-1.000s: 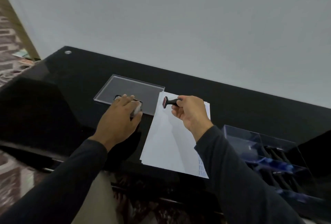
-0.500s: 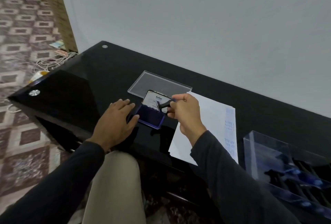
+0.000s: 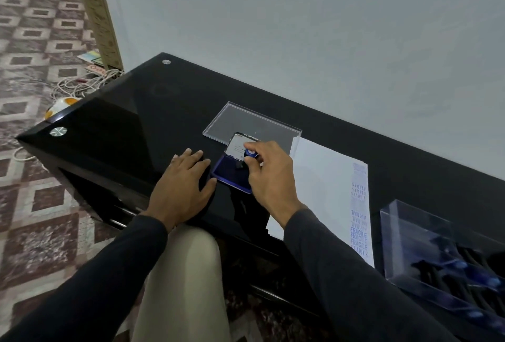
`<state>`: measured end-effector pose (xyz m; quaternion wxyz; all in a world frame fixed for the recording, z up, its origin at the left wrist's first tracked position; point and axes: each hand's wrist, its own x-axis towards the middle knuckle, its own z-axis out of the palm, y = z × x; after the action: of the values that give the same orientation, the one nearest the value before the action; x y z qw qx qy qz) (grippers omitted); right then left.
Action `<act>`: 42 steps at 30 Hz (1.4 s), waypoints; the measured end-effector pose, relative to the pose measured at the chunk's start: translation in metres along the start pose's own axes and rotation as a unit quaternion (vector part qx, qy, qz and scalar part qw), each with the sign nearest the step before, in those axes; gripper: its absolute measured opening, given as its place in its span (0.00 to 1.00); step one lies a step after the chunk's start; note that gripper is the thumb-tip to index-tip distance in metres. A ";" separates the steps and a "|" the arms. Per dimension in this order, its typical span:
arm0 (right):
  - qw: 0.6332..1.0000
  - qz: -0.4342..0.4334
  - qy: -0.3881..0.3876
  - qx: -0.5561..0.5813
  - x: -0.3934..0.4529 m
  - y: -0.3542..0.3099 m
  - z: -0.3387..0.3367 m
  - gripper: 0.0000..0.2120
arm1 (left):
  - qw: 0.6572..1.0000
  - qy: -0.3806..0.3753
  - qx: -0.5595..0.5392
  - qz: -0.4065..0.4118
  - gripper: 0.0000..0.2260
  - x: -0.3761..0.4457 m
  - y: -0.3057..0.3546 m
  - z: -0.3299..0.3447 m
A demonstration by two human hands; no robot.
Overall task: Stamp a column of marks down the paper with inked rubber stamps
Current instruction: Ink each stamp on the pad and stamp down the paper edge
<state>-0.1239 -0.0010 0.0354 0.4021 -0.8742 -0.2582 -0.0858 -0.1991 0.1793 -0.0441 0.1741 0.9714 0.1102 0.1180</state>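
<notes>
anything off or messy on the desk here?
Mostly tidy. One oddity: the marks in the column along the paper's right edge face different ways, and the AIR MAIL marks read upside down next to FRAGILE. No ink spill shows around the ink pad, where the right hand presses a stamp.

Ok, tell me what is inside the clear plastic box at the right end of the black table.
The clear plastic box holds black-handled rubber stamps with blue caps, lying in rows. Their faces and count are hidden.

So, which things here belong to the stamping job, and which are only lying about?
Job: rubber stamp in right hand, ink pad, paper, box of stamps, left hand beside the pad.
Lying about: clear lid, floor cables.
</notes>
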 end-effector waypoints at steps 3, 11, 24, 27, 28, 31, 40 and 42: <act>0.999 -0.021 -0.011 -0.021 0.002 0.001 0.002 0.12 | 1.000 0.002 0.008 0.002 0.25 0.001 0.001 0.001; 0.998 -0.004 -0.051 -0.039 0.003 0.004 0.011 0.13 | 1.000 0.012 0.016 0.004 0.25 0.000 -0.001 0.004; 0.995 0.000 -0.077 -0.057 0.007 0.009 0.012 0.12 | 1.000 0.018 0.024 0.003 0.26 0.000 -0.003 0.007; 0.995 0.016 -0.086 -0.050 0.009 0.009 0.009 0.11 | 1.000 0.017 0.023 0.004 0.26 0.001 -0.004 0.008; 0.994 0.018 -0.093 -0.049 0.010 0.009 0.007 0.11 | 1.000 0.016 0.023 0.003 0.26 0.000 -0.004 0.008; 0.993 0.019 -0.104 -0.050 0.011 0.009 0.004 0.10 | 1.000 0.014 0.023 0.001 0.26 0.001 -0.004 0.007; 0.993 0.012 -0.101 -0.064 0.018 0.008 0.011 0.12 | 1.000 0.016 0.023 0.001 0.26 0.000 -0.002 0.006; 0.992 0.019 -0.104 -0.063 0.019 0.007 0.010 0.12 | 1.000 0.013 0.025 -0.002 0.26 0.001 -0.003 0.007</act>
<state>-0.1050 0.0096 0.0308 0.3186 -0.9069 -0.2756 -0.0032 -0.1970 0.1801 -0.0511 0.1483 0.9737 0.1170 0.1273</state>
